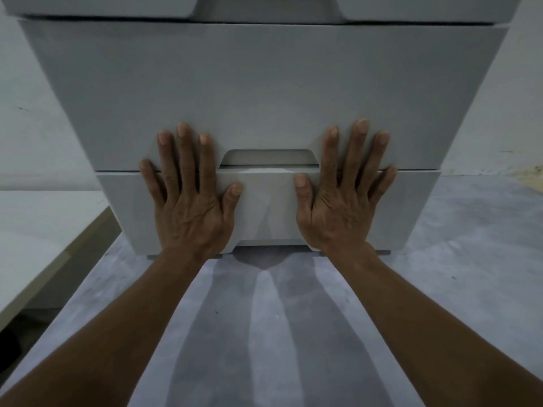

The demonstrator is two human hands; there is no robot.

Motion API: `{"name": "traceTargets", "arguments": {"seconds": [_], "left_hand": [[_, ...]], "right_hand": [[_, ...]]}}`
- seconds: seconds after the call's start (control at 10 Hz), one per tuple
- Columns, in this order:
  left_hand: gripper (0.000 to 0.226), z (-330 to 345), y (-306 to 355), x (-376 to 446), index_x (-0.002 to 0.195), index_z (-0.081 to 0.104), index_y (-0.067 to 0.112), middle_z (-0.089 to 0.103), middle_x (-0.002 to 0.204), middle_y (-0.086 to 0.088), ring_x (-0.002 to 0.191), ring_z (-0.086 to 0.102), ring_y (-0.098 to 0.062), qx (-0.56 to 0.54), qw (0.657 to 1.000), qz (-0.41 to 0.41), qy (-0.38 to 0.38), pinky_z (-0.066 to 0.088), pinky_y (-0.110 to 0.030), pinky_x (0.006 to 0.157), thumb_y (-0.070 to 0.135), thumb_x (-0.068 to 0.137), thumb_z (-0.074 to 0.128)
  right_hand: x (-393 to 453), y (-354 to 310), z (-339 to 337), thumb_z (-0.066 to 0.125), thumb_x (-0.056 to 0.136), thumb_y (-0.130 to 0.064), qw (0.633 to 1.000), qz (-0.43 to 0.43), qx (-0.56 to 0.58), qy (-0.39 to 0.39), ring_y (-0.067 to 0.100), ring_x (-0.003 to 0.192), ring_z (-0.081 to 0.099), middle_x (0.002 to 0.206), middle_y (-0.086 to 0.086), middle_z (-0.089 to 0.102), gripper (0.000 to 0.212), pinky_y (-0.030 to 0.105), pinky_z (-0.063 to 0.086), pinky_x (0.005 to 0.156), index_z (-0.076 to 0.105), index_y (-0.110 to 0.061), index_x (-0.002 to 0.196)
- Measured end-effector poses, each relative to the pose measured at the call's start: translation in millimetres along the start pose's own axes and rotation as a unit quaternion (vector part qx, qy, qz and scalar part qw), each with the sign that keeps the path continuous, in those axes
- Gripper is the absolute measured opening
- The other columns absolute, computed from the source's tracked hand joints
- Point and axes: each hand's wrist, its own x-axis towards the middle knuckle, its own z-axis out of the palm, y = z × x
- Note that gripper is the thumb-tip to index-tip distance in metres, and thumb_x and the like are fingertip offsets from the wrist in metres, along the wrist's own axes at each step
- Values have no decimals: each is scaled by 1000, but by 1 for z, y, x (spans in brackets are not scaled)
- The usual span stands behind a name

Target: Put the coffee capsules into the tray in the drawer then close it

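Item: floor (440,289), grey and mottled, nearest the onlooker; two bare forearms reach across it toward the drawer unit (264,83), casting paired shadows on the floor below the unit.

Item: table (35,230), pale top, to the left of the drawer unit and apart from it; only a corner shows.

Item: left hand (188,198), flat, fingers straight and spread, grasping nothing. Palm lies against the front of the bottom drawer (270,201), left of its centre; fingertips reach over the seam onto the drawer front above.

Item: right hand (343,198), likewise flat and spread, grasping nothing. Palm against the same bottom drawer front, right of its centre; fingertips cross onto the upper front.

Item: bottom drawer, light grey, front lying level with the unit face, closed or nearly so. A recessed handle notch (269,157) sits between the two hands at the seam.

Item: coffee capsules and tray: hidden; nothing of the drawer's inside shows.

Item: wall (499,113), pale, behind the drawer unit on both sides.
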Motion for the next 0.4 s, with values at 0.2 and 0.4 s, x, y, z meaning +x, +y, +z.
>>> {"name": "traceTargets", "arguments": {"seconds": [0.2,0.4], "left_hand": [[78,0,-1,-2,154,-6,12,-4,162,-17,146,-19,-24,5,1000,-4,-9,-8,-55,118,56,98,27],[78,-36,9,-7,154,-8,15,-13,162,-9,150,-11,-29,-44,998,-25,-36,0,-56,120,56,97,25]], "right_hand": [[-3,1,-5,33,98,-55,1000,5,-10,-28,42,148,5,161,16,10,71,69,9,113,10,-18,155],[-7,-5,-46,34,97,-51,997,10,40,-68,30,150,-5,163,11,-3,73,64,7,115,2,-22,156]]}}
